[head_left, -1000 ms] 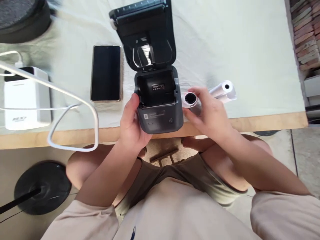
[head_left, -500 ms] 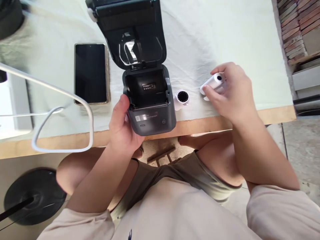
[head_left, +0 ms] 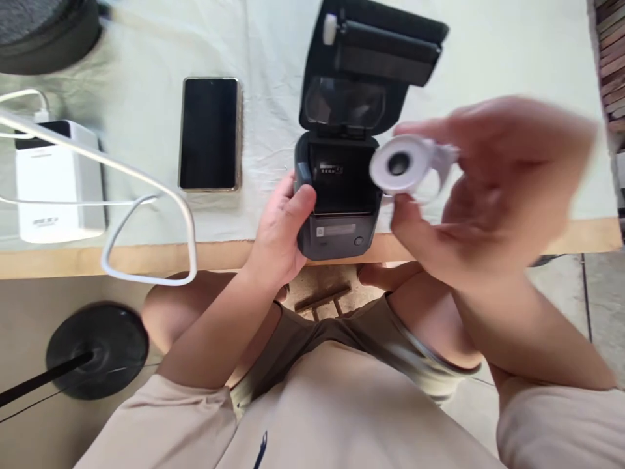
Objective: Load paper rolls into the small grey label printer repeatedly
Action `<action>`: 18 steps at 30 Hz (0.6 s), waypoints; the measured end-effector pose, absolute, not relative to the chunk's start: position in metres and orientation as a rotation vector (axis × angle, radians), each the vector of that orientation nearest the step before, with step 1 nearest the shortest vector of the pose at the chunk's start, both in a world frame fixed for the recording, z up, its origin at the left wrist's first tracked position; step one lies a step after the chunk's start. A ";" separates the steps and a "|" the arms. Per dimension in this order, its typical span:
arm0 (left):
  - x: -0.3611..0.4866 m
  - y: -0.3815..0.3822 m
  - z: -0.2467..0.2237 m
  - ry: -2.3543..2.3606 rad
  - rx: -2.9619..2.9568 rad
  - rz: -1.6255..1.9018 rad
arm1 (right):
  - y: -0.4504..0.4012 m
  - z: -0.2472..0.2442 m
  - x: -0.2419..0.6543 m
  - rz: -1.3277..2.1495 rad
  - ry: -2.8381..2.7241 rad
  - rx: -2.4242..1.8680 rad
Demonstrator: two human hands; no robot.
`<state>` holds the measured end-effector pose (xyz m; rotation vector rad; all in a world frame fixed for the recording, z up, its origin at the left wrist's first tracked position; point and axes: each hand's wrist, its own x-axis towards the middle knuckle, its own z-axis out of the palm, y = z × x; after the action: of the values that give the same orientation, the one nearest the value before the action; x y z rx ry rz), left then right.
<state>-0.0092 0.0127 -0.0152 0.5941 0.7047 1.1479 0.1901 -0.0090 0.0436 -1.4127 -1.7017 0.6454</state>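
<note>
My left hand (head_left: 286,225) grips the left side of a dark grey label printer (head_left: 336,238), thumb on its front left corner. The printer's lid (head_left: 374,65) stands raised, and its inner bay (head_left: 342,185) shows a small printed label and no roll. In my right hand (head_left: 493,189), thumb and fingers pinch a white roll of label paper (head_left: 383,168) with a dark hole in its core. Its loose tail curls back toward the palm. The roll is beside the bay's right edge and overlaps it in view; whether they touch, I cannot tell. The hand is blurred.
A dark-screened phone or tablet (head_left: 209,133) lies left of the printer on the pale cloth (head_left: 273,52). Further left stands a white power bank (head_left: 61,189) with a looped white cable (head_left: 193,228). A round black object (head_left: 49,32) occupies the far left corner.
My right hand has lifted the label roll and brought it left, up to the printer. The printer has turned slightly in my left hand. The other white roll beside it is now mostly hidden.
</note>
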 end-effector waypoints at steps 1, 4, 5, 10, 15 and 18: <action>-0.008 0.012 -0.016 0.693 0.620 1.147 | -0.008 0.044 0.185 0.560 -1.786 -1.392; -0.008 0.009 -0.015 0.683 0.648 1.145 | 0.000 0.042 0.179 0.212 -2.018 -1.395; -0.008 0.008 -0.014 0.673 0.644 1.144 | 0.002 0.041 0.179 0.142 -2.076 -1.402; -0.010 0.008 -0.014 0.665 0.617 1.115 | 0.005 0.037 0.185 0.118 -2.191 -1.241; -0.012 0.007 -0.020 0.656 0.670 1.111 | 0.002 0.039 0.191 0.061 -2.142 -1.115; -0.013 0.006 -0.022 0.690 0.741 1.092 | 0.003 0.039 0.193 -0.012 -2.191 -1.153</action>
<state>-0.0133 0.0063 -0.0219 0.7405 0.6899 1.0925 0.1931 0.0028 0.0386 -1.1534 -2.1912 -0.0124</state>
